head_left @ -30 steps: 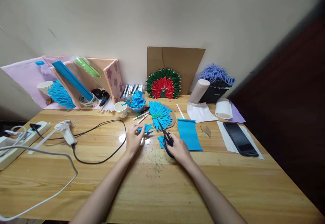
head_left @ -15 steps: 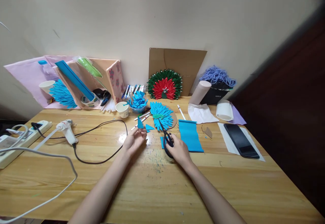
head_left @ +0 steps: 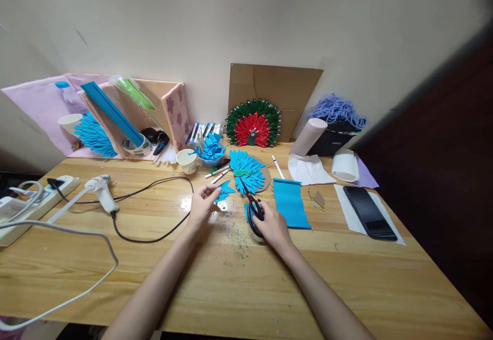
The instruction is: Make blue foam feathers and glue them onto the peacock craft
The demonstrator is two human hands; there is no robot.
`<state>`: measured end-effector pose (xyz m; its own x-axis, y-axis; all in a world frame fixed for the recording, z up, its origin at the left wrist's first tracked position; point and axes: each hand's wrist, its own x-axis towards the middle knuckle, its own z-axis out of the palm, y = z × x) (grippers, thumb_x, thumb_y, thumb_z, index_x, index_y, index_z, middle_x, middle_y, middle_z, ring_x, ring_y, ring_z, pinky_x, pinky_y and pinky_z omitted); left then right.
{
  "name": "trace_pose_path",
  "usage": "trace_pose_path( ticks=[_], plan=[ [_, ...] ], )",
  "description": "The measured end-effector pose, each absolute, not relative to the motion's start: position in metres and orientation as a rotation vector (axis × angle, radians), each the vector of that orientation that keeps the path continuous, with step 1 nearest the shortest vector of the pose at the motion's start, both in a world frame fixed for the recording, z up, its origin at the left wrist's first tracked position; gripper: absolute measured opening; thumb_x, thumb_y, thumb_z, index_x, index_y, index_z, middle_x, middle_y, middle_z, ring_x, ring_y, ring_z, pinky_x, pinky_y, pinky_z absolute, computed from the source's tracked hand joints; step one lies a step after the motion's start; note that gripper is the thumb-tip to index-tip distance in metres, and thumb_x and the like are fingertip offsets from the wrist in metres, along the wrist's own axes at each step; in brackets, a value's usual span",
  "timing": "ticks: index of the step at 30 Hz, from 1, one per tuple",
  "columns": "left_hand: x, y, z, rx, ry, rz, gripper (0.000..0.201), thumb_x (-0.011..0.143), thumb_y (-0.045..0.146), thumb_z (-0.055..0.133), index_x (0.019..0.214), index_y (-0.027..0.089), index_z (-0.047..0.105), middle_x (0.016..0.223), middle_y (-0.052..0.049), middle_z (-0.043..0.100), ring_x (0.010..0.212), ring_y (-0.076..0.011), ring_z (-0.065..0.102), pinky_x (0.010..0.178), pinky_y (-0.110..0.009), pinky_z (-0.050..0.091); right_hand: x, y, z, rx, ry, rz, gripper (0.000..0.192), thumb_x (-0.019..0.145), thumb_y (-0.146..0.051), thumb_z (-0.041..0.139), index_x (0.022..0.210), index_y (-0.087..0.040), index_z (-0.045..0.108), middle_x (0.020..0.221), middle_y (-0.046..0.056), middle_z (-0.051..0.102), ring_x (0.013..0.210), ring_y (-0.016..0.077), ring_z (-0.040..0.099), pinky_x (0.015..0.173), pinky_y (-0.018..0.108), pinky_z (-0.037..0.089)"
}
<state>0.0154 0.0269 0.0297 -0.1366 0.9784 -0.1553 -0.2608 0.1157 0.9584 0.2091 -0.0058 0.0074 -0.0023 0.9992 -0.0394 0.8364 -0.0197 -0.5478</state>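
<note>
My left hand (head_left: 202, 205) pinches a small blue paper triangle (head_left: 225, 190) just above the wooden table (head_left: 231, 278). My right hand (head_left: 272, 225) grips black scissors (head_left: 252, 207) whose blades point away toward a blue paper peacock fan (head_left: 246, 169) on a cardboard disc. A small blue paper scrap (head_left: 247, 211) lies under the scissors. A blue paper sheet (head_left: 291, 203) lies flat right of my right hand.
A glue gun (head_left: 100, 192) with a black cord and a power strip (head_left: 34, 201) sit at left. A paper cup (head_left: 187, 161), a bowl of blue pieces (head_left: 210, 151), markers, a red-green fan (head_left: 252, 126), cardboard, a phone (head_left: 370, 205) and yarn (head_left: 338, 111) crowd the back.
My left hand lifted a blue triangle off the table, then brought it lower and a little right toward the fan. The right hand stayed on the scissors.
</note>
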Motion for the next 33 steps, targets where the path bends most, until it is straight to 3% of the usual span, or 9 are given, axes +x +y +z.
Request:
trace_pose_path(
  ticks=[9,17,23,27,30,33],
  plan=[
    [0.015,0.022,0.034,1.049,1.442,1.456,0.019,0.065,0.031,0.067,0.070,0.014,0.060,0.057,0.002,0.057,0.052,-0.0103,0.053,0.047,-0.020,0.045,0.209,-0.005,0.007,-1.915,-1.890,0.621,0.004,0.076,-0.025,0.050,0.076,-0.022,0.050,0.074,-0.001,0.065,0.071,0.0172,0.060,0.054,0.022,0.028],
    [-0.005,0.114,0.087,1.569,1.886,1.584,0.006,0.071,0.021,0.055,0.072,0.015,0.058,0.071,-0.002,0.062,0.070,-0.0156,0.059,0.069,-0.027,0.045,0.211,-0.003,0.003,-1.845,-1.799,0.674,0.005,0.073,-0.026,0.052,0.075,-0.022,0.053,0.072,0.000,0.065,0.069,0.0178,0.060,0.055,0.022,0.033],
    [-0.006,0.163,0.092,1.877,2.305,1.123,0.016,0.072,0.013,0.050,0.086,0.013,0.057,0.095,-0.016,0.058,0.092,-0.0299,0.056,0.077,-0.040,0.043,0.222,0.006,0.000,-1.517,-1.342,1.079,0.022,0.070,-0.037,0.059,0.069,-0.018,0.047,0.058,-0.002,0.054,0.051,0.0133,0.054,0.047,0.022,0.038],
    [0.012,0.119,0.078,2.122,2.072,1.378,0.020,0.080,0.016,0.045,0.097,0.013,0.055,0.103,-0.016,0.052,0.100,-0.0284,0.049,0.084,-0.040,0.039,0.230,0.012,0.008,-1.308,-0.964,1.301,0.035,0.064,-0.041,0.068,0.071,-0.019,0.043,0.051,-0.008,0.044,0.036,0.0055,0.041,0.038,0.019,0.036],
    [0.034,0.065,0.058,2.287,1.479,1.104,0.017,0.085,0.020,0.041,0.090,0.017,0.057,0.090,-0.009,0.057,0.091,-0.0219,0.053,0.081,-0.035,0.042,0.233,0.013,0.016,-1.060,-0.807,1.455,0.034,0.067,-0.037,0.069,0.068,-0.019,0.040,0.049,-0.010,0.038,0.036,0.0027,0.036,0.040,0.017,0.040],
    [0.054,0.024,0.037,2.030,1.178,0.868,0.025,0.087,0.032,0.042,0.102,0.019,0.056,0.102,-0.007,0.059,0.096,-0.0202,0.054,0.085,-0.034,0.042,0.232,0.011,0.021,-0.826,-0.734,1.638,0.033,0.072,-0.032,0.066,0.064,-0.018,0.038,0.048,-0.011,0.032,0.037,0.0019,0.032,0.041,0.015,0.038]
  ],
)
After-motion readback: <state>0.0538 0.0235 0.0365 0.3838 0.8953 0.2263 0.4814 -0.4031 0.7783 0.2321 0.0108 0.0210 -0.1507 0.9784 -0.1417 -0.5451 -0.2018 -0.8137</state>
